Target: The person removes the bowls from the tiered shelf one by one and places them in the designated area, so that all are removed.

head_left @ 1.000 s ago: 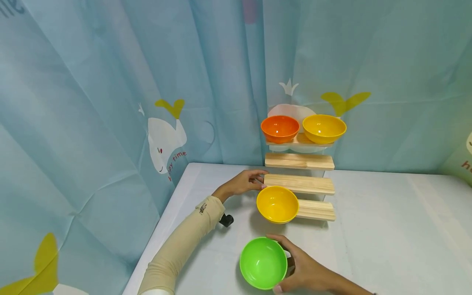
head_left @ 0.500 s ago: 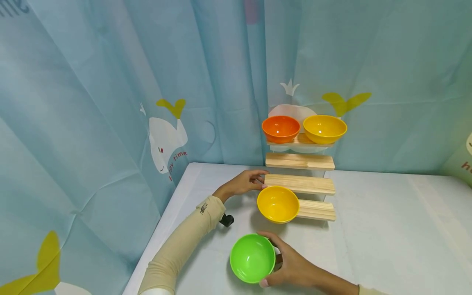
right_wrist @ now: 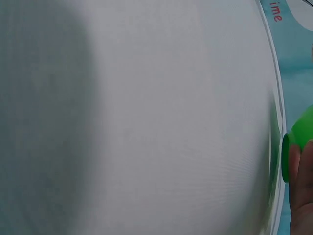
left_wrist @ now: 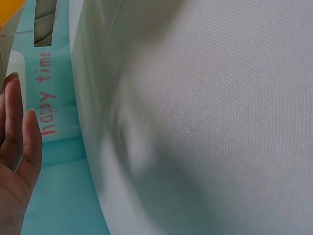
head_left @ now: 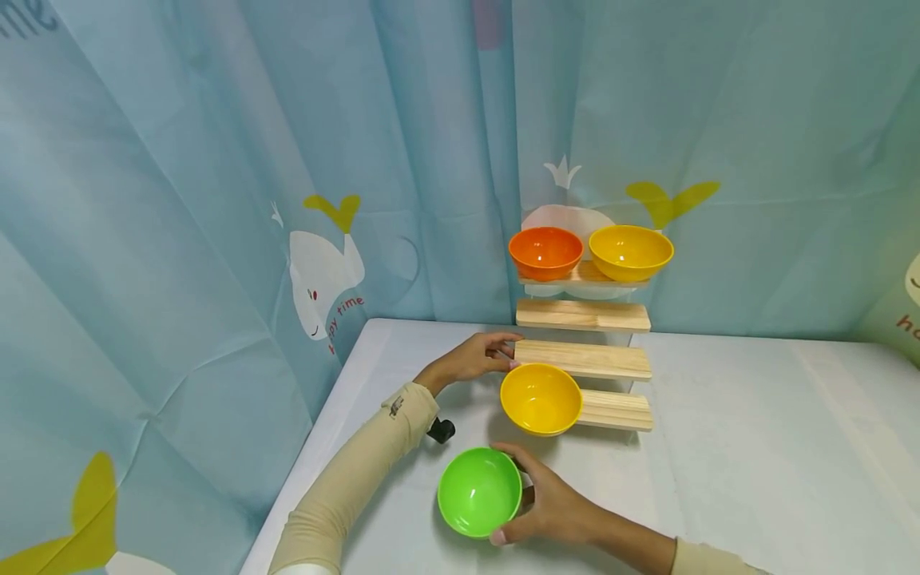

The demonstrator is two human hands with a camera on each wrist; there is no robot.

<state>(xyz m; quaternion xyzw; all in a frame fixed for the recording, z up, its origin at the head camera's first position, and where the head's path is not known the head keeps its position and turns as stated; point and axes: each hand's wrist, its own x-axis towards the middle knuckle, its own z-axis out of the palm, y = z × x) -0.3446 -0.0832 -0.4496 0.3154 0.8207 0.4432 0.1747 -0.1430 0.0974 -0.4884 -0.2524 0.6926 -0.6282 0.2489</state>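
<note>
My right hand [head_left: 557, 503] holds a green bowl [head_left: 474, 493] by its right side, thumb at the near rim and fingers at the far rim. In the right wrist view part of the green bowl [right_wrist: 302, 128] shows at the right edge, with fingers against it. At the left end of a tiered wooden shelf [head_left: 585, 359] is my left hand [head_left: 474, 357], thumb and forefinger at the ends of its third board. A yellow bowl [head_left: 541, 395] sits on the lowest board at the left, just below the left thumb.
On the top board stand an orange bowl [head_left: 546, 254] and another yellow bowl [head_left: 631, 251]. A small black object [head_left: 442, 431] lies by the left sleeve. Blue printed curtains [head_left: 431, 160] hang behind the white table [head_left: 755, 447] and along its left side.
My right hand has carried the green bowl left and slightly away from me. The left hand stays at the shelf, and the other bowls have not moved.
</note>
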